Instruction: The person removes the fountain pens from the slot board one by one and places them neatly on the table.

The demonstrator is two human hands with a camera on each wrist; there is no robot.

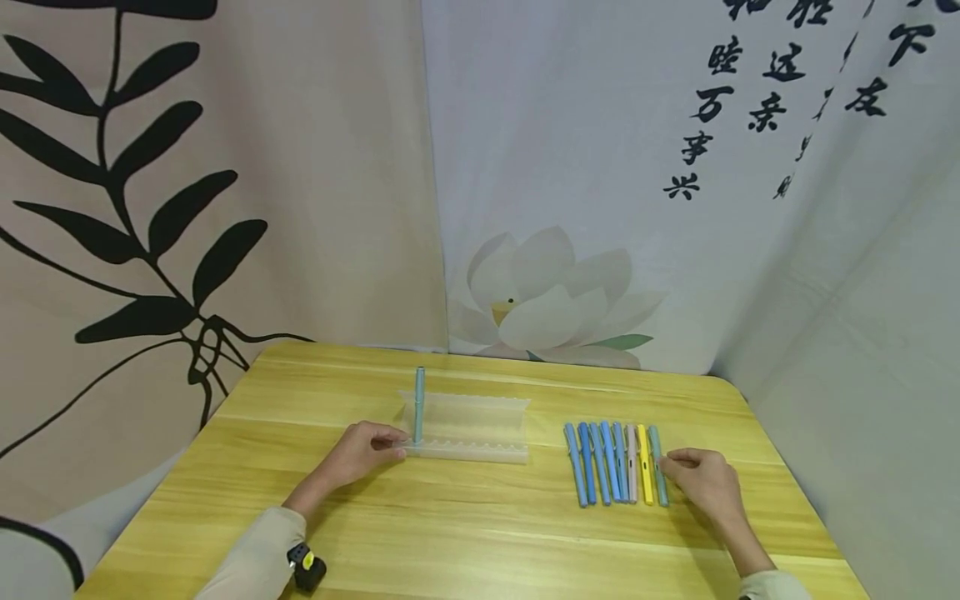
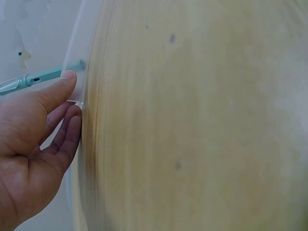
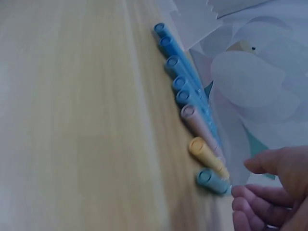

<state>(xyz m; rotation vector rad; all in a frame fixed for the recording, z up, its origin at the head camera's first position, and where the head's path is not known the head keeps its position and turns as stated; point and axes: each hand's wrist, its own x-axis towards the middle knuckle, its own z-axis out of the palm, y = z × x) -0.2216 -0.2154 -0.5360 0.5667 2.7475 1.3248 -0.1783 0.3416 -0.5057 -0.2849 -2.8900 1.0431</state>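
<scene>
A clear plastic pen rack (image 1: pixel 468 452) with a notched front edge stands on the table. My left hand (image 1: pixel 367 450) holds its left front corner, the thumb (image 2: pixel 65 89) on the edge and the other fingers curled beneath. One teal pen (image 1: pixel 419 404) stands upright in the rack's leftmost notch. To the right lies a row of pens: several blue ones (image 1: pixel 604 462), a pink pen (image 1: pixel 632 462), a yellow pen (image 1: pixel 645 464) and a green pen (image 1: pixel 658 465). My right hand (image 1: pixel 705 482) is beside the green pen, fingertips close to it, thumb and fingers apart.
The wooden table (image 1: pixel 450 533) reaches back to a printed cloth (image 1: pixel 570 167) with a lotus and black characters. Another cloth (image 1: pixel 337 167) with dark leaves hangs at the left. A small black device (image 1: pixel 307 571) is strapped at the left sleeve.
</scene>
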